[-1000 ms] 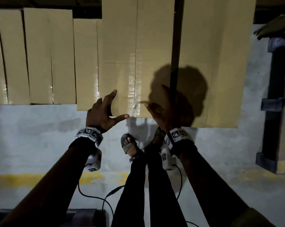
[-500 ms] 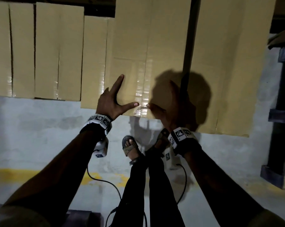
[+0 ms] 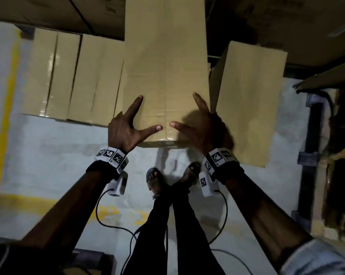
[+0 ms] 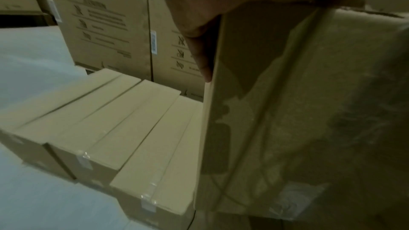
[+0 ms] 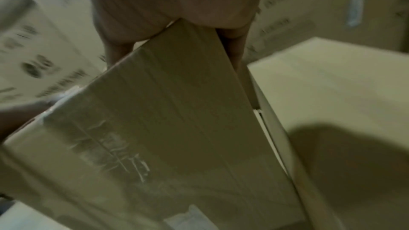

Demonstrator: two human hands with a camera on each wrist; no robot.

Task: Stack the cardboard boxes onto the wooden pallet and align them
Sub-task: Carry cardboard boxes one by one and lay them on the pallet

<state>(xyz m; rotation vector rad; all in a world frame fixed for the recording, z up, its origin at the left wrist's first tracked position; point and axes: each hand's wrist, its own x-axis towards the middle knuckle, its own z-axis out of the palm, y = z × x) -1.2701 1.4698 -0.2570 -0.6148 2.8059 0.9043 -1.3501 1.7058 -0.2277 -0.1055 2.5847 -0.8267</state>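
Held cardboard box [image 3: 165,72]: long axis runs near-to-far, near end toward the person | left hand [image 3: 124,132] grip grasps near-left corner, right hand [image 3: 203,132] grip near-right corner | position: between the left box row [image 3: 72,76] and right box [image 3: 250,104], above them.

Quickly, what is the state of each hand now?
Left hand: grips the left edge of the tall cardboard box.
Right hand: grips the same box's right edge.

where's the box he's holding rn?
Centre of the head view: the held box is gripped at its near end by the left hand and right hand, raised between the row of boxes on its left and another box on its right.
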